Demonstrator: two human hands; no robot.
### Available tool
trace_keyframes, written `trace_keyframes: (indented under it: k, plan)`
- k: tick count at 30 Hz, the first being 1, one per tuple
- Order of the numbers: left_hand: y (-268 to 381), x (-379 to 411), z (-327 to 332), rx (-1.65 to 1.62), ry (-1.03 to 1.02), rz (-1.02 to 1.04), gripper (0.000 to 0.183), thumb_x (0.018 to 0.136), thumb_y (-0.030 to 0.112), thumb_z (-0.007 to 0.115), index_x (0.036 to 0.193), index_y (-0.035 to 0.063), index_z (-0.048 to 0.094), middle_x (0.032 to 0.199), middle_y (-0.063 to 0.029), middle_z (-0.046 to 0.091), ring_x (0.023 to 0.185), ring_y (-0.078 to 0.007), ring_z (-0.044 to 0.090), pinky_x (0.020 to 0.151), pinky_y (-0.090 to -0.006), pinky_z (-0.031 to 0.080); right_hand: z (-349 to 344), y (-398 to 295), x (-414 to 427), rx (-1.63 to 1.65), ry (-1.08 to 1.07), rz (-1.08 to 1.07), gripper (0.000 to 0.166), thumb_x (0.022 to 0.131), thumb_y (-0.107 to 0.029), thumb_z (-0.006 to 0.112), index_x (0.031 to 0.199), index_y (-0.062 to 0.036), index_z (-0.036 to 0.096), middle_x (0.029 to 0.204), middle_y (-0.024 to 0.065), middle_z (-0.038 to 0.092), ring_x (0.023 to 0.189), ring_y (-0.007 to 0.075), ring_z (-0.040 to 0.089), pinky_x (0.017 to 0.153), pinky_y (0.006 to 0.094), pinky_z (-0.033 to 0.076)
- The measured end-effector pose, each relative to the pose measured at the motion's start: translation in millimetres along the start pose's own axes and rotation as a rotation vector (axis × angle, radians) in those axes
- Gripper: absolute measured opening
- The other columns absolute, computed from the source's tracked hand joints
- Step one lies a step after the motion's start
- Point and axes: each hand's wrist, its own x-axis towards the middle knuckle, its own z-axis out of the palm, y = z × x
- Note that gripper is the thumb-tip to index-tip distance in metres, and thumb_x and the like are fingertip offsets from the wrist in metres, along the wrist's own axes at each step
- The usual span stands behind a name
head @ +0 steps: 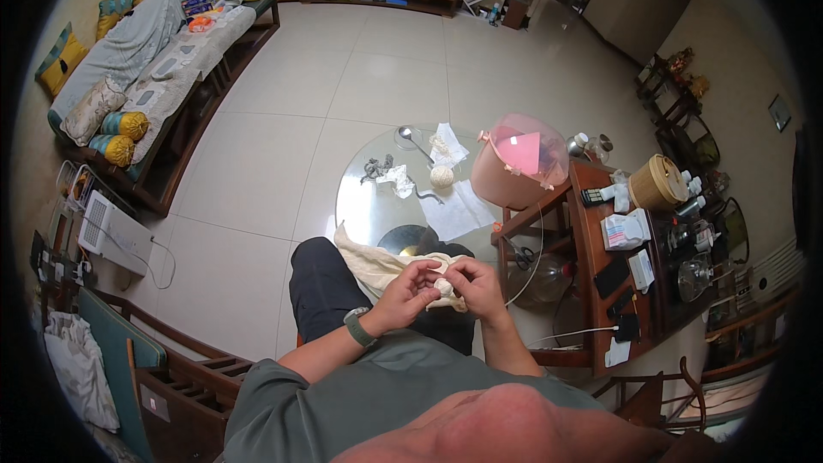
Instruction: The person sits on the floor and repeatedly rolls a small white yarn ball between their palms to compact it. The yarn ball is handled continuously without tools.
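Observation:
Over my lap, my left hand (411, 286) curls around a small cream ball (443, 287), apparently of yarn, with the thumb along its near side. My right hand (477, 281) meets it from the other side, thumb and index finger pinched at the cream yarn just above the ball. The strand is too thin to make out clearly. A cream knitted or woven cloth (363, 260) drapes across my legs and passes beneath both hands. On the round glass table (350, 206) ahead sits a larger cream yarn ball (442, 177).
Grey yarn (378, 168), crumpled white tissue (397, 181), a metal spoon (415, 143) and a white paper sheet (458, 211) lie on the glass. A pink lidded bucket (508, 173) stands to the right. Scissors (524, 257) hang near the wooden side table (585, 334).

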Motion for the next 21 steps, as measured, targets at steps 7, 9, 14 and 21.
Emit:
trace_keyframes:
  k: [7,9,14,21]
  plan:
    - [-1.7,-0.2,0.2,-0.003,0.123,-0.012,0.04,0.097,0.003,0.062,0.134,0.0016,0.047,0.119,-0.0073,0.06,0.107,-0.0136,0.059,0.094,-0.0298,0.051,6.1,16.8,-5.3,-0.256,0.102,-0.087,0.015,0.094,-0.014,0.067,0.094,0.001,0.069,0.078,0.0071,0.065,0.069,0.0148,0.06,0.065,0.0283,0.048]
    - [-3.0,0.5,-2.8,0.034,0.197,-0.009,0.038,0.096,0.003,0.063,0.132,0.0008,0.049,0.118,-0.0069,0.059,0.107,-0.0132,0.059,0.095,-0.0297,0.051,8.7,14.4,-11.4,-0.318,0.083,-0.084,0.015,0.093,-0.014,0.067,0.095,0.001,0.069,0.08,0.0094,0.066,0.072,0.0187,0.063,0.067,0.0306,0.05]
    - [-5.5,4.2,-6.7,-0.03,0.304,-0.004,0.032,0.094,0.001,0.065,0.123,0.0014,0.052,0.114,-0.0056,0.058,0.107,-0.0123,0.058,0.09,-0.0258,0.052,13.5,1.1,-19.7,-0.461,-0.105,-0.135,0.014,0.091,-0.013,0.068,0.096,0.0002,0.07,0.086,0.0147,0.069,0.076,0.0266,0.068,0.07,0.0332,0.053]
    - [-3.7,1.8,-1.5,0.111,0.243,-0.017,0.036,0.094,0.002,0.066,0.126,0.0013,0.05,0.115,-0.0066,0.058,0.108,-0.0125,0.058,0.089,-0.0266,0.053,11.7,-22.5,-19.6,-0.392,-0.33,-0.253,0.011,0.09,-0.01,0.068,0.095,-0.0008,0.07,0.085,0.0138,0.068,0.077,0.0274,0.067,0.069,0.0344,0.052]
